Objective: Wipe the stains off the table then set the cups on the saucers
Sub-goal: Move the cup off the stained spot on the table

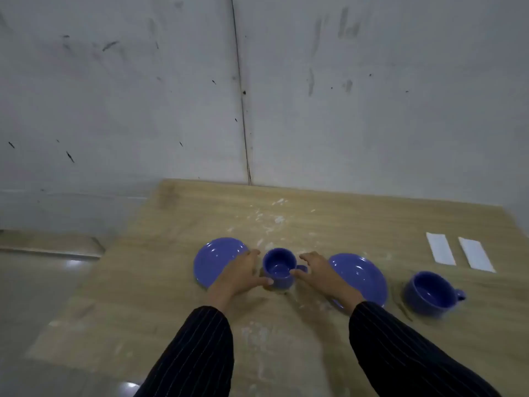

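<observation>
A blue cup (278,267) stands on the wooden table (160,282) between two blue saucers. My left hand (242,272) cups its left side, thumb touching the base, and partly covers the left saucer (213,260). My right hand (320,272) is at the cup's right side with fingers at its handle, lying over the right saucer (363,275). A second blue cup (430,293) stands alone further right. White powdery stains (272,222) are smeared behind the cups, and more stains (254,336) lie between my sleeves.
Two white folded wipes, one (440,247) and another (476,253), lie side by side at the table's right rear. A scuffed grey wall (257,96) rises right behind the table. The table's left edge drops to a shiny floor (43,282).
</observation>
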